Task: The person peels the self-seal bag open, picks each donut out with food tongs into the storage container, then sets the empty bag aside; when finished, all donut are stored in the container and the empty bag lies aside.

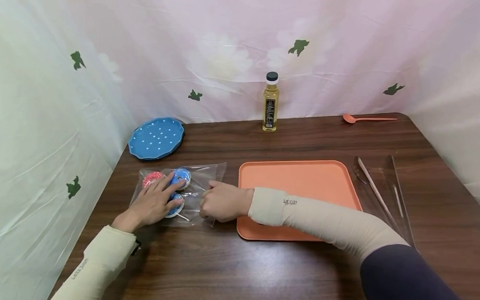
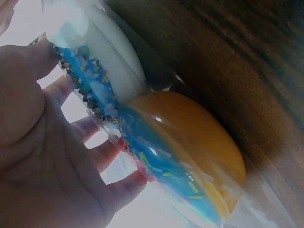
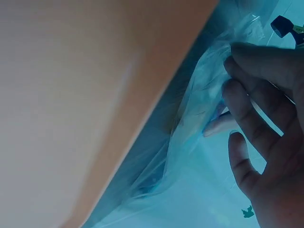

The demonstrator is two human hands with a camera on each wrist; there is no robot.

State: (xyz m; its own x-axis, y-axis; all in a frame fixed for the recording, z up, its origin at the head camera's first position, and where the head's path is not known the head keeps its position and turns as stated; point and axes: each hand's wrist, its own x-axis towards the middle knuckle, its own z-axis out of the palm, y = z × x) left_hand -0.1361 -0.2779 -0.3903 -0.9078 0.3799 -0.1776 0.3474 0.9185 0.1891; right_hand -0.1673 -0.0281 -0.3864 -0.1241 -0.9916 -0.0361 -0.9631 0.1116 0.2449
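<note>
A clear plastic bag (image 1: pixel 201 171) lies on the table's left part with a pink-topped donut (image 1: pixel 152 177) and two blue-topped donuts inside. My left hand (image 1: pixel 149 204) rests over them, fingers spread on the bag. Seen from the left wrist, one blue donut (image 2: pixel 187 142) has an orange base and yellow sprinkles; another donut (image 2: pixel 121 52) has a white base and mixed sprinkles. At the bag's right end, my right hand (image 1: pixel 223 202) has curled fingers and pinches the film (image 3: pixel 199 99). The exact pinch point is partly hidden.
Under the right forearm lies an orange tray (image 1: pixel 292 172). A blue dotted plate (image 1: pixel 156 139) sits at the back left, an oil bottle (image 1: pixel 271 102) at the back middle, an orange spoon (image 1: pixel 370 118) at the back right. Clear tongs (image 1: pixel 378 191) lie right of the tray.
</note>
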